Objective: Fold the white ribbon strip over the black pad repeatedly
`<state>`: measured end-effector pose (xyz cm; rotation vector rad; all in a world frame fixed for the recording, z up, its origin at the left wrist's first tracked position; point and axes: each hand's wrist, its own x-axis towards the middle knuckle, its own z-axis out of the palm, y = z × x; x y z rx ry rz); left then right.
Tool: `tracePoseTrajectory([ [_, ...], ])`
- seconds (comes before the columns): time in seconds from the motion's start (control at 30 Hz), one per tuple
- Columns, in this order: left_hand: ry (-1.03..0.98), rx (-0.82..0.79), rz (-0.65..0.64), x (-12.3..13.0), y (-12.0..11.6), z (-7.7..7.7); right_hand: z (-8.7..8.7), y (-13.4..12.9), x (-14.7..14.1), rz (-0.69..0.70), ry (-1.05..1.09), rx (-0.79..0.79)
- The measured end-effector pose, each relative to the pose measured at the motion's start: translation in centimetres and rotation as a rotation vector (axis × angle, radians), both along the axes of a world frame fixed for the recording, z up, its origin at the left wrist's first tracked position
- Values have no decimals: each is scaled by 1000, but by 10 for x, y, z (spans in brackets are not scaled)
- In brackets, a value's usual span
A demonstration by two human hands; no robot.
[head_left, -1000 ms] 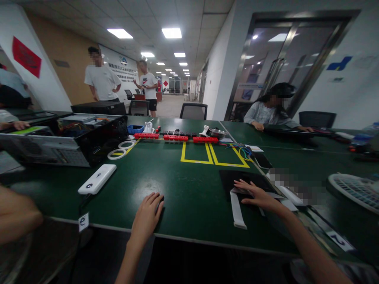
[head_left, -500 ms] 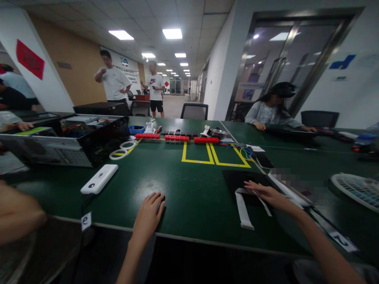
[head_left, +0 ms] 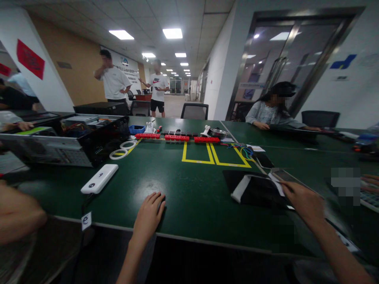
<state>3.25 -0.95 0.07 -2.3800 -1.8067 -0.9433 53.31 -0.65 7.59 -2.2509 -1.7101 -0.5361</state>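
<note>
My left hand (head_left: 150, 211) lies palm down near the table's front edge, its fingers stretched out. Something dark shows at its fingertips, too little to name. On the right, my right hand (head_left: 304, 201) has its fingers closed on the end of a white flat strip (head_left: 242, 190), which looks like a ribbon cable. The strip bends across a black mat (head_left: 229, 179), its far end on the mat's left part. Just beyond my right hand lies a dark phone-like slab (head_left: 288, 176).
An open computer case (head_left: 59, 148) stands at the left, near a white power bank (head_left: 100, 178) and white rings (head_left: 118, 153). Red strips (head_left: 177, 137) line the back, behind yellow tape frames (head_left: 197, 161). Another person's arm (head_left: 19, 215) rests at the left edge. Across the table sits a person (head_left: 275, 110).
My right hand has moved right, pulling the white strip further onto the black mat and away from the front edge. My left hand has stayed in place.
</note>
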Motion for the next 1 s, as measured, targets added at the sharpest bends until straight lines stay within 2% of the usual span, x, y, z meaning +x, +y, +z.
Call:
tracePoseTrajectory([
  [0.1,4,8,0,0,0,0,6,-5,-3,-236,-112,33],
  [0.2,18,6,-3,0,1,-1,3,-5,-6,-276,-218,28],
  [0.27,34,-2,-6,-1,1,-3,-3,-1,-8,-205,-286,96],
  [0.37,37,1,-8,-1,2,-3,-18,13,-11,9,-299,134],
  [0.47,29,14,-6,-1,1,-2,-39,34,-13,311,-234,10],
  [0.53,31,20,-8,0,1,-2,-53,45,-16,425,-172,-67],
  [0.63,44,22,-7,0,1,-2,-64,51,-25,437,-134,-117],
  [0.77,55,16,-3,0,2,-3,-59,45,-50,487,-123,-147],
  [0.9,43,10,-14,0,1,-3,-49,32,-97,551,-111,-158],
  [1.0,34,19,-19,1,0,-2,-44,22,-143,542,-94,-173],
])
